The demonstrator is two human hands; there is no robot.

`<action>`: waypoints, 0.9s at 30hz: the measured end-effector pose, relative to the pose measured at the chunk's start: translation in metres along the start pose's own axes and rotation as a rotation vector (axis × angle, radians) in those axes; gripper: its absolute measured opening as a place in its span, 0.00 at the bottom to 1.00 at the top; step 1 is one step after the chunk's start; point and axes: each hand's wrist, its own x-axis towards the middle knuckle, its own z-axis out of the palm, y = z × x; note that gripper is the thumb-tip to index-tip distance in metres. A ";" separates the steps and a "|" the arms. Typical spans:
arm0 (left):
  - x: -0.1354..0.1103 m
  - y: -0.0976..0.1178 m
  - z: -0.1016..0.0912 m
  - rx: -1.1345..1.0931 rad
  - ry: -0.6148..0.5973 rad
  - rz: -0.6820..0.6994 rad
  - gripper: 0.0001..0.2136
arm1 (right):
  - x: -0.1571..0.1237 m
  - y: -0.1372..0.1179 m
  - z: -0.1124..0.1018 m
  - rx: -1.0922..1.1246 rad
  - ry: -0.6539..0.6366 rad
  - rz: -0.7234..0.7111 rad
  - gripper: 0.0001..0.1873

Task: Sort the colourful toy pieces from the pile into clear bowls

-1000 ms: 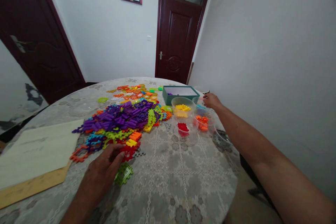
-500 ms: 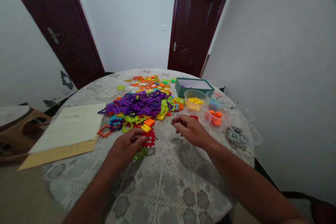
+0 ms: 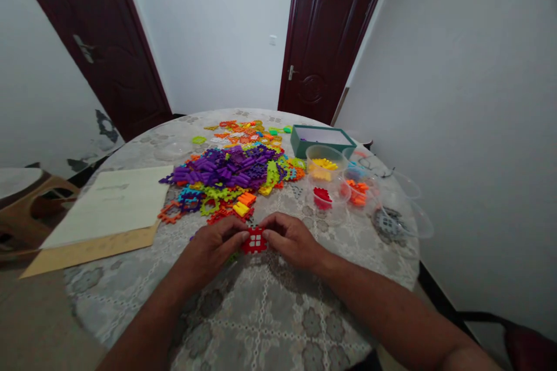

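The red interlocking tile [image 3: 254, 240] sits between both hands: the left hand [image 3: 214, 245] pinches its left edge, the right hand [image 3: 290, 239] its right, just above the tablecloth [image 3: 270, 307].

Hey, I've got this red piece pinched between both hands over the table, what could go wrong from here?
The red lattice piece is pinched only at its edges by the left hand and right hand, so it might slip out. The clear bowls sit close to the edge of the table on the right side; a careless sweep could knock one off.
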 end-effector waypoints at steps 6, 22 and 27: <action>-0.002 -0.004 -0.005 0.112 -0.014 0.034 0.19 | 0.001 -0.009 -0.014 -0.142 0.023 -0.099 0.07; -0.024 -0.045 -0.061 0.564 0.375 -0.129 0.12 | 0.011 0.008 -0.136 -1.213 0.733 -0.486 0.13; -0.024 -0.049 -0.052 0.581 0.258 -0.104 0.16 | 0.005 -0.002 -0.100 -1.059 0.564 -0.680 0.13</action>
